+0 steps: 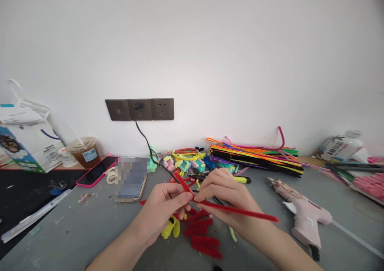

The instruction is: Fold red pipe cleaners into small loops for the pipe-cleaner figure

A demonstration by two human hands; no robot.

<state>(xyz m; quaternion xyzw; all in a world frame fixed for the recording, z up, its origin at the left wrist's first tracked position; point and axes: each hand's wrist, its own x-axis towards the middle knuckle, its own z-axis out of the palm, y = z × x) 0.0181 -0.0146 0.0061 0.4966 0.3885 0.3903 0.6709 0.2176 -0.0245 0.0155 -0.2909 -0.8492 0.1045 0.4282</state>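
Between my two hands is a red pipe cleaner [240, 210], bent where my fingertips meet. One length points up and away to the left; the longer one runs out to the right beneath my right hand. My left hand [168, 201] pinches it near the bend with thumb and fingers. Right beside it, my right hand [225, 191] is closed on the same pipe cleaner, fingers curled. Below them on the grey table lie several folded red pipe-cleaner pieces [205, 243]. A yellow fuzzy piece [170, 227] sits under my left hand, partly covered.
Behind my hands lies a bundle of coloured pipe cleaners [255, 157]. A pink glue gun [303, 211] rests at right, a yellow-black cutter [242, 179] nearer the middle. Phones [97, 171], a drink cup [85, 153] and a carton [33, 139] stand left. A black cord [144, 135] hangs from the socket.
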